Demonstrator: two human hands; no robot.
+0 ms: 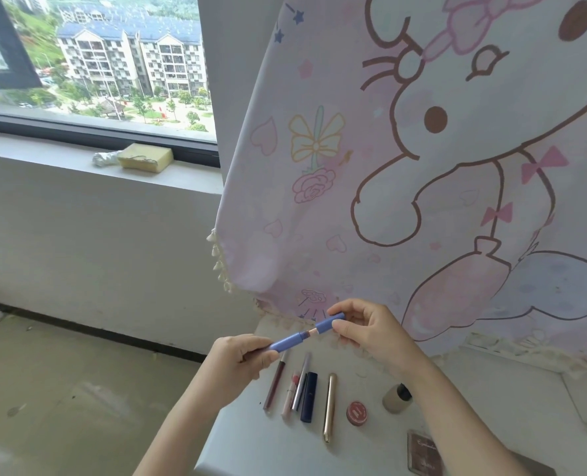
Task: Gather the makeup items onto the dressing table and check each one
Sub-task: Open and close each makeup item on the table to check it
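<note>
— How should the person open the pen [307, 333]?
— Left hand [240, 355] grips the barrel [286, 341], right hand [371, 331] pinches the cap [329, 321]; pull straight along the axis (a gap shows at the joint).
— Where does it point?
— It hangs over the table's [250, 441] far left corner, long axis left-right, cap end raised toward the curtain [422, 166].

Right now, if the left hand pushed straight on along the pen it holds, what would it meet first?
Probably the blue cap pinched by the right hand; the left hand aims along the barrel.
</note>
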